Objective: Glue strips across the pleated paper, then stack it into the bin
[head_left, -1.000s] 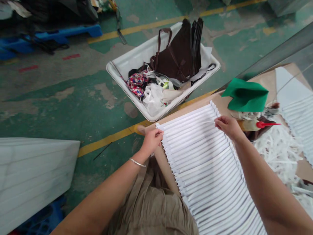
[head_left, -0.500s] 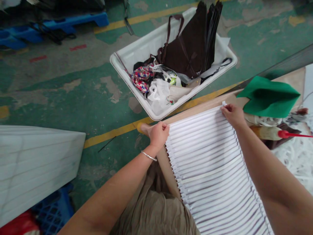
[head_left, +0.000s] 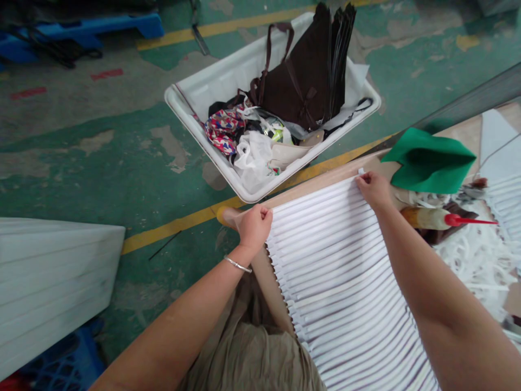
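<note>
A long row of white overlapping sheets (head_left: 325, 250), with a ridged look and stepped side edges, runs over the wooden table (head_left: 321, 188) towards my body. At its far left corner, my left hand (head_left: 254, 227) pinches the edge between thumb and fingers. My right hand (head_left: 373, 189) pinches the far right corner, where a small white tab sticks out past the fingertips. Between the two hands the farthest sheet lies straight. Whether the sheets are paper or cloth I cannot tell.
Beyond the table stands a white tub (head_left: 203, 168) with dark brown bags (head_left: 299, 79) and plastic bags. Right of my right hand lie a green folded piece (head_left: 431, 160), a red-nozzled bottle (head_left: 427, 219) and white strips (head_left: 468, 260). A white stack (head_left: 57, 282) stands at left.
The whole view has shifted, so the tub, table and hands appear a little farther left. Both hands keep their hold on the far corners.
</note>
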`<state>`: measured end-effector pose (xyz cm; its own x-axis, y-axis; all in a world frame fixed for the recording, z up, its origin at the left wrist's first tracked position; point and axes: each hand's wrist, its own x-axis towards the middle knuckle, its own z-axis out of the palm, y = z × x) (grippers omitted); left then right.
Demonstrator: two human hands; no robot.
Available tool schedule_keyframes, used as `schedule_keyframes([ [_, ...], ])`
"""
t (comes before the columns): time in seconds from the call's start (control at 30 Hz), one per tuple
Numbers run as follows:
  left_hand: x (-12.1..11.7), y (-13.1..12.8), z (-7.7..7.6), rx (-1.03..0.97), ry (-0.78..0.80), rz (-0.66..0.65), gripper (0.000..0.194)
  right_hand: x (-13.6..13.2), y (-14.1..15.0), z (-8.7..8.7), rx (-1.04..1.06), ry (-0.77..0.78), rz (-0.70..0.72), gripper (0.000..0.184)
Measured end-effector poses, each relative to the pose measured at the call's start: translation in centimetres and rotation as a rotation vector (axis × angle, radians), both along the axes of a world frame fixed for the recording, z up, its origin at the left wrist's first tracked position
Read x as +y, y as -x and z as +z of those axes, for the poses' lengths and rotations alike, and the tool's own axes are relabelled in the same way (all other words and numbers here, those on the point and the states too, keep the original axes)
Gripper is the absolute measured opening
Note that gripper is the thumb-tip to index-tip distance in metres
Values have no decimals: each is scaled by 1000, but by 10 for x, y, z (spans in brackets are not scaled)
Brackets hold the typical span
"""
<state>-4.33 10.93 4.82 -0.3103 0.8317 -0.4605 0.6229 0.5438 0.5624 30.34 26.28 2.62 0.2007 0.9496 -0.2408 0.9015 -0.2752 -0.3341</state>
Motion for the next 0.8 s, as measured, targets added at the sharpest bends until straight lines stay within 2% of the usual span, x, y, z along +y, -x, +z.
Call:
schedule_keyframes([
  [0.5,8,-3,14,110,68,-64,20,-1,4,1,-78,13,28,25],
  [0.7,12,-2,17,247,123,-183,24,1,9,1,-127,43,15,19],
  [0.8,14,-1,24,276,164,-235,27,2,12,9,-145,75,-7,19],
])
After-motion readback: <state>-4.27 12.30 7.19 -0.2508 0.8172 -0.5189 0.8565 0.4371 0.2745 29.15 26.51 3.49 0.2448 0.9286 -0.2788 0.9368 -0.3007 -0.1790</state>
